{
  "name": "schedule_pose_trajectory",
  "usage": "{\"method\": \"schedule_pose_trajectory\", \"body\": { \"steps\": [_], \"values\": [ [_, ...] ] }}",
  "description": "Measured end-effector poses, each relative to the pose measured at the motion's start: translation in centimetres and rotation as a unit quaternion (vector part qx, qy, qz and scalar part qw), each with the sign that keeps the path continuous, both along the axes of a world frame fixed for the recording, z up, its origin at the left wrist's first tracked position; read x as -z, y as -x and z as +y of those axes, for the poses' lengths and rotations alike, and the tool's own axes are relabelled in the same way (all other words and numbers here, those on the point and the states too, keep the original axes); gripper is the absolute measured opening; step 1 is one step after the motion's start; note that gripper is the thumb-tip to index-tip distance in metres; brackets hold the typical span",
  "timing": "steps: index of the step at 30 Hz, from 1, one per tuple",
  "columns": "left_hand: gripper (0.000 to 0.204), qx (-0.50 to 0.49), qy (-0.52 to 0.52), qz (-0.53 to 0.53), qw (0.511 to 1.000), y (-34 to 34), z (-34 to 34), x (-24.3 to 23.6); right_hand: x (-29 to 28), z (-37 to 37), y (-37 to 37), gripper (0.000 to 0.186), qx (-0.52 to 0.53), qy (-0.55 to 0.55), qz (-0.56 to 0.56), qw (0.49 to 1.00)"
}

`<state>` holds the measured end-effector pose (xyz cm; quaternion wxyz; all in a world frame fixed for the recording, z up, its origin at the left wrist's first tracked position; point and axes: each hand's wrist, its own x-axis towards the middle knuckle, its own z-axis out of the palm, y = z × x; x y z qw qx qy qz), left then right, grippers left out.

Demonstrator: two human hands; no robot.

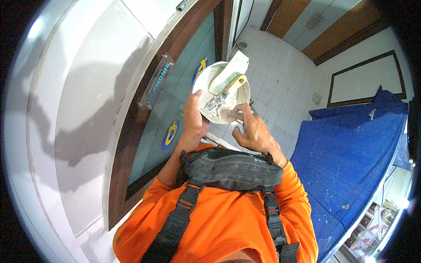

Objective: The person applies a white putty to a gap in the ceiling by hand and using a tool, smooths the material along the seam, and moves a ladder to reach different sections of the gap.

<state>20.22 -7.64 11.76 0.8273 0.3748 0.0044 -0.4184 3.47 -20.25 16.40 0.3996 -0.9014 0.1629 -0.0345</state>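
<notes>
My left hand [193, 115] grips a round white bowl [202, 85] from its left side, thumb up against the rim. Whitish paste [225, 115] coats the inside of the bowl. Inside it lean a pale green flat spreader [231, 70], jutting past the far rim, and a scraper with a yellow handle [237, 82], its blade smeared with paste. My right hand [256, 132] reaches over the near right rim. Its bent fingertips dip into the paste, while the thumb stays apart outside the bowl. No tool shows in that hand.
To the left stands a glass door [151, 144] in a dark wooden frame, beside a pale wall [96, 52]. A blue sheet [342, 171] drapes over something large on the right. White floor tiles [280, 70] run ahead toward brown-and-grey panels [307, 26]. A black pouch [232, 168] hangs at my chest.
</notes>
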Motion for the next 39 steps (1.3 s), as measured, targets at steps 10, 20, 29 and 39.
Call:
{"method": "schedule_pose_trajectory", "body": {
  "steps": [10,20,29,39],
  "values": [
    [0.044,-0.036,0.021,0.052,0.998,0.1,-0.3,-0.9,0.4,-0.3,-1.0,0.049,-0.026,-0.176,-0.04,0.983],
    [0.056,-0.013,0.029,0.046,0.998,0.2,-0.5,-1.5,-1.7,-1.3,-0.5,0.051,0.062,-0.53,-0.035,0.845],
    [0.06,0.002,0.017,0.067,0.998,0.0,-0.6,-1.3,-4.8,-2.6,1.0,0.054,0.091,-0.618,-0.171,0.762],
    [0.062,-0.002,-0.073,0.006,0.997,-1.6,-0.3,0.7,-14.3,-10.5,-6.7,0.049,0.082,-0.442,-0.377,0.81]
  ]
}}
